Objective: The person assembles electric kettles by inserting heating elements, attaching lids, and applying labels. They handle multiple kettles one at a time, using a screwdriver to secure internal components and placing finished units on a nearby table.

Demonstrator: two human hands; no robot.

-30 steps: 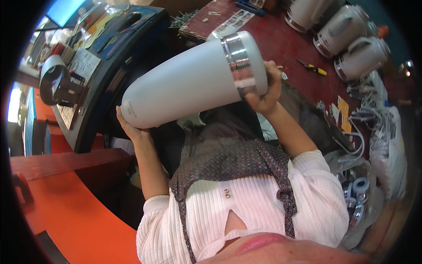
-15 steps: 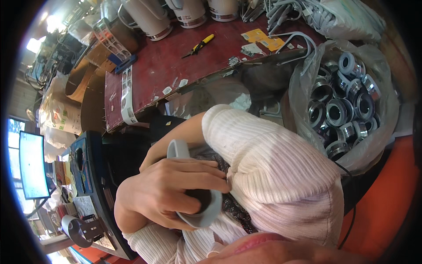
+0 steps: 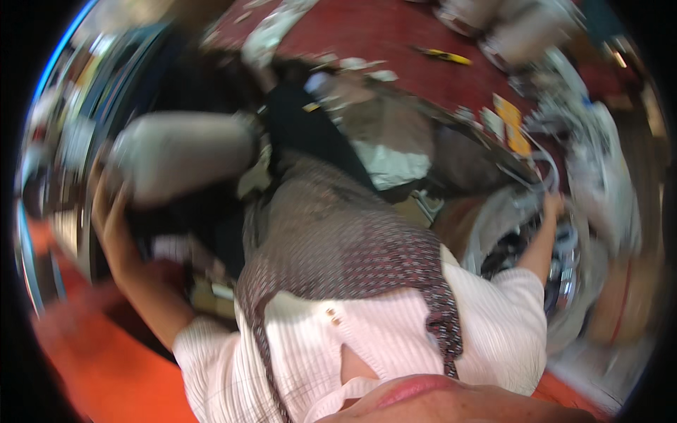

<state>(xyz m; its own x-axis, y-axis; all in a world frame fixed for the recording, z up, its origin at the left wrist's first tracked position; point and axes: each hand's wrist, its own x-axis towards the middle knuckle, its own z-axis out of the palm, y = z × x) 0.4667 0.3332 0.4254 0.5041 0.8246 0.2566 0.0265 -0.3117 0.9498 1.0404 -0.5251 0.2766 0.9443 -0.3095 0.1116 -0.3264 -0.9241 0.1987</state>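
Far out to the left, my left hand has its fingers curled round the closer end of a pale grey cylindrical jug, which lies tilted on its side and is blurred by motion. The jug's darker end points to my right. On the right side, my right hand is over the rim of a clear plastic bag filled with shiny metal rings. Right beside this hand is the lower end of a curved grey handle; its fingers are too small and smeared to show a grip.
On the dark red table are a yellow-and-black cutter, yellow cards and pale jugs. More wrapped handles fill a plastic bag at the far right. A brown cardboard box stands beside the rings.
My hands have parted, from together at my chest to far left and far right. The jug has gone left with my left hand. The view has swung round.
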